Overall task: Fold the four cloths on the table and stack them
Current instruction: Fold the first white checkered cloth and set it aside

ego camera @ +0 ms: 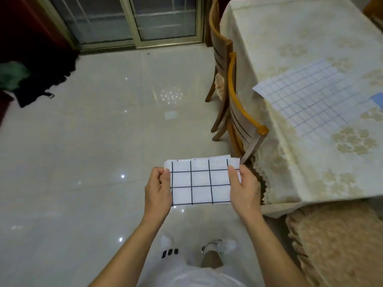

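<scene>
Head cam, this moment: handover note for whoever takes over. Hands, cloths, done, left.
Left hand: pinches the left edge of the folded black-grid cloth.
Right hand: grips its right edge. The cloth is held in the air over the floor, away from the table; layered edges show at its top.
Blue-grid cloth: lies spread flat, unfolded, on the table, its corner overhanging the near edge. A bit of light blue cloth shows at the right frame edge.
Done: black-grid cloth folded.
Left: set it down, fold the blue-grid cloth and the others, stack. No fourth cloth in view.

Both hands, left (pixel 158 188) and right (pixel 244 188), held forward, fingers pinched.
</scene>
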A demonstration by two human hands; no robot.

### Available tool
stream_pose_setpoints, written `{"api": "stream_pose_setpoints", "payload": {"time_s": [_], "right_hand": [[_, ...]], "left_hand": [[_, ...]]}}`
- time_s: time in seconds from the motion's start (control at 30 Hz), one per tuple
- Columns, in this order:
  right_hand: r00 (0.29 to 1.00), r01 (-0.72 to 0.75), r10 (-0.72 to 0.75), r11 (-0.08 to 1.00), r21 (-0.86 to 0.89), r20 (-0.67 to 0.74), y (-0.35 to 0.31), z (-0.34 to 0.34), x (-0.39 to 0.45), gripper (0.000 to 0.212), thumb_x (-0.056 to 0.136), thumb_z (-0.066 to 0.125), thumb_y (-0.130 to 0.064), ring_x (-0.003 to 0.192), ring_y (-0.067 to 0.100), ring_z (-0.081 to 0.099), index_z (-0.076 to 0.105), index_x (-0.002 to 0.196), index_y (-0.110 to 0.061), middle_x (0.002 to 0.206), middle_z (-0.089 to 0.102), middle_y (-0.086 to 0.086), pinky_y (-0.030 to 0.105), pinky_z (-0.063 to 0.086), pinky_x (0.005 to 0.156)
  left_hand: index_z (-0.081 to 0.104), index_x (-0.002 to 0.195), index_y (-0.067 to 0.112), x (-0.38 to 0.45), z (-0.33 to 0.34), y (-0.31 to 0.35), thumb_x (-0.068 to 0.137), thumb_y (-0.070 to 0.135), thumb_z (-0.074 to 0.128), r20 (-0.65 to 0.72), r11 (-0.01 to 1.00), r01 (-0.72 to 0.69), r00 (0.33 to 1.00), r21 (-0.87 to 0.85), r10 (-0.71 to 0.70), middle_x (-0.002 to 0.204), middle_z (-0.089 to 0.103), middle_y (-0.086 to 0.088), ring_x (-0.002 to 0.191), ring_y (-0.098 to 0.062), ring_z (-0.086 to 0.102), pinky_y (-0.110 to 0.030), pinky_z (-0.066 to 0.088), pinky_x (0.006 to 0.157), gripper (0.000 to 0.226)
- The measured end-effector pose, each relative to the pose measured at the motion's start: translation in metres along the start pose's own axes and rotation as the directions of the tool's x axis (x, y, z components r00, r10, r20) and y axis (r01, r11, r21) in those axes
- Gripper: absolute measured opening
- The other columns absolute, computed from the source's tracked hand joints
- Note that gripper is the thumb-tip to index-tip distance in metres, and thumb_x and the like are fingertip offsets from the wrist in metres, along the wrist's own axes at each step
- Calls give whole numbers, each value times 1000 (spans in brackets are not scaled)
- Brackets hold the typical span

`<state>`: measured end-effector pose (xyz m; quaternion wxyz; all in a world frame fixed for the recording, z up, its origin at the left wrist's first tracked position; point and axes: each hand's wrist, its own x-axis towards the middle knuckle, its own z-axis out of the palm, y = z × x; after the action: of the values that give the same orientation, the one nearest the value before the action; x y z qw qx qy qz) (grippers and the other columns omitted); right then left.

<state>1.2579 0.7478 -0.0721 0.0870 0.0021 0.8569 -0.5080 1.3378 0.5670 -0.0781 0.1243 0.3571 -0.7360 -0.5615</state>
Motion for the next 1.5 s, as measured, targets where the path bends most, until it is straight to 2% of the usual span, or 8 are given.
{"api": "stream_pose_setpoints", "payload": {"time_s": [0.1,0.3,0.53,0.6,0.73,1.17,1.3,1.5], "right_hand": [[997,25,-22,999,-38,74,-17,38,-19,15,103,46,-36,84,1,64,59,103,-29,91,65,-17,13,48,64],[992,76,-64,991,-109,113,-43,108,-45,23,103,45,-39,77,8,62,57,90,-26,83,64,-11,27,52,62],[983,136,-117,982,-128,144,-69,164,-65,23,103,46,-36,73,2,59,58,88,-24,78,61,-13,12,40,55],[977,153,-129,979,-138,167,-76,171,-65,23,103,45,-37,73,5,60,58,90,-24,80,62,-12,17,41,57],[970,188,-162,972,-137,184,-92,186,-56,26,103,45,-35,72,8,60,59,89,-19,78,62,-8,21,40,58],[966,190,-163,974,-123,199,-117,213,42,27,104,45,-35,70,9,59,58,87,-19,75,61,-7,19,46,59],[969,197,-170,970,-145,179,-125,207,104,29,104,45,-35,72,12,61,59,87,-16,76,63,-6,35,52,64],[965,179,-149,975,-128,217,-143,192,197,25,104,45,-33,76,8,62,61,93,-16,81,65,-6,21,46,61]], "left_hand": [[49,83,13,1,-45,-17,104,24,43,-52,1000,16,998,-14,-17,70,52,3,57,-2,43,-20,36,53,25],[47,81,15,9,-118,-47,105,27,43,-119,997,36,992,-63,-43,66,50,9,58,-3,42,-24,37,55,27],[47,80,17,26,-178,-65,104,29,44,-156,994,45,986,-98,-60,62,47,13,57,-5,41,-26,35,55,27],[48,81,16,30,-188,-67,104,28,45,-165,993,53,984,-109,-71,65,49,7,59,-7,42,-29,37,58,26],[48,81,17,38,-202,-65,104,28,44,-181,989,62,980,-131,-85,59,49,16,57,-5,40,-30,35,58,26],[48,81,17,133,-176,-38,104,31,45,-218,992,67,972,-109,-89,67,45,6,60,-7,39,-31,36,60,27],[48,80,18,181,-144,-11,104,31,45,-207,989,83,973,-119,-106,69,46,5,62,-6,42,-28,38,59,27],[48,82,15,252,-93,33,104,30,44,-197,990,88,974,-114,-110,71,47,0,64,-9,42,-28,38,59,27]]}}
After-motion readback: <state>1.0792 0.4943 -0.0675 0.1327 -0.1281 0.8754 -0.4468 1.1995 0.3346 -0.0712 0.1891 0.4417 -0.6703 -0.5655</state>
